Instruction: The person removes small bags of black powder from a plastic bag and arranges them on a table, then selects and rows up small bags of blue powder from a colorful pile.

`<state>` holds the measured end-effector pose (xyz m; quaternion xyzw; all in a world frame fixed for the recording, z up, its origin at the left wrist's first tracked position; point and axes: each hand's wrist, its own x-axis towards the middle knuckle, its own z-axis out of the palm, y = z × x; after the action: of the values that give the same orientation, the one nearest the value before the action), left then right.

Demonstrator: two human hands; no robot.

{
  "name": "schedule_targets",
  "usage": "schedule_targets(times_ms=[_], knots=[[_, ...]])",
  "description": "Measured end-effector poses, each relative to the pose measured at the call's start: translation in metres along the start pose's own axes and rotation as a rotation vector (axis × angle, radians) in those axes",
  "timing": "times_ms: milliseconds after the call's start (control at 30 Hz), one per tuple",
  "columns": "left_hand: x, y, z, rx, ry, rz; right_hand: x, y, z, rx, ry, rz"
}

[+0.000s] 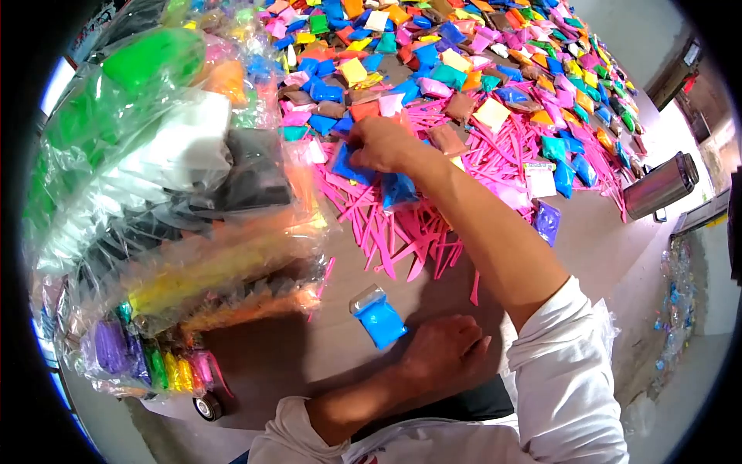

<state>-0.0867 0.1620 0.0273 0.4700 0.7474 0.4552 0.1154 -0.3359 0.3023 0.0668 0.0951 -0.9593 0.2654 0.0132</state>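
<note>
My right hand [384, 145] reaches across the table to the near side of the packet heap, its fingers closed on a blue packet [349, 165]. Just below that wrist lies another blue packet [399, 190], by the pink plastic sticks [394, 236]. My left hand [444, 352] rests by the table's near edge with the fingers curled in, and nothing shows in them. To its left, lying alone on the brown tabletop, is a light blue packet [380, 319] with a clear top flap.
Large clear bags of coloured packets [209, 232] are stacked on the left. Many small coloured packets [471, 73] cover the far side. A metal cylinder [662, 187] stands at the right edge, a purple packet [547, 223] nearer. A tape roll [207, 407] sits at lower left.
</note>
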Motion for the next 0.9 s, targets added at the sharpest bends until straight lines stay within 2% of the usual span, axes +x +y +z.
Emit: schedule_targets(times_ms=[33,100,133,200,267,300,333,400,467,533,633,700,800,867,900], knots=[[0.000,0.000,-0.002,-0.014,0.015,0.026,-0.004,0.004,-0.005,-0.009,-0.001,0.000],[0.000,-0.002,-0.003,-0.035,0.029,0.058,-0.020,0.006,-0.022,0.380,0.088,-0.003],[0.001,-0.005,-0.002,-0.033,0.050,0.075,-0.032,0.006,-0.031,0.369,0.087,0.001],[0.003,-0.006,-0.001,-0.048,0.074,0.104,-0.069,0.001,-0.047,0.713,0.071,0.071],[0.005,-0.004,0.000,-0.038,0.134,0.109,-0.109,0.001,-0.058,0.772,0.031,0.080],[0.005,-0.004,-0.003,-0.093,0.111,0.089,-0.127,0.002,-0.062,0.848,-0.006,0.079],[0.004,0.000,-0.009,-0.111,0.063,0.025,-0.141,0.020,-0.045,0.856,0.100,-0.034],[0.004,-0.002,-0.011,-0.162,0.002,-0.079,-0.187,-0.001,-0.053,1.009,0.114,0.194],[0.002,-0.006,-0.012,-0.271,-0.010,-0.133,-0.223,0.015,-0.030,1.081,0.154,0.219],[0.003,-0.002,-0.017,-0.350,-0.004,-0.182,-0.256,-0.003,-0.030,1.174,0.232,0.259],[0.004,-0.005,-0.019,-0.340,-0.022,-0.196,-0.296,-0.006,-0.003,1.339,0.276,0.298],[0.005,-0.005,-0.015,-0.335,-0.021,-0.196,-0.315,-0.013,0.005,1.326,0.268,0.327],[0.003,-0.008,-0.007,-0.255,0.043,-0.080,-0.333,-0.021,0.018,1.404,0.275,0.385],[0.005,-0.005,-0.004,-0.254,0.056,-0.091,-0.339,-0.024,0.015,1.202,0.235,0.391],[0.004,-0.004,-0.004,-0.251,0.068,-0.098,-0.340,-0.025,0.017,1.210,0.228,0.393]])
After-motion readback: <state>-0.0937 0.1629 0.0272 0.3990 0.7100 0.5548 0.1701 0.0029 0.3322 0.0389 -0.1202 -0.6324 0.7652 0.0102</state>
